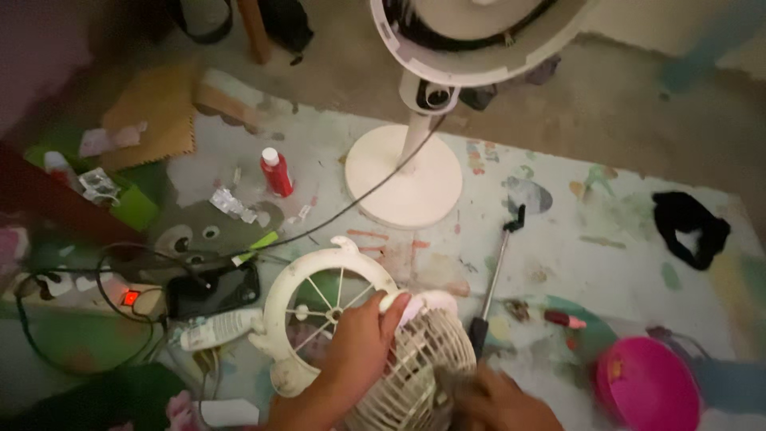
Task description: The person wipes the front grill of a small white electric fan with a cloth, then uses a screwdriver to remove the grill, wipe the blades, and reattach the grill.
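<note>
On the patterned floor mat [606, 231], my left hand [363, 343] gripped the near fan grille [415, 375]; I couldn't tell my blurred right hand's [499, 399] fingers.

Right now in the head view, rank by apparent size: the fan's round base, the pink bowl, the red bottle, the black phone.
1. fan's round base
2. pink bowl, though nearer the camera and partly cut off, so unsure
3. black phone
4. red bottle
</note>
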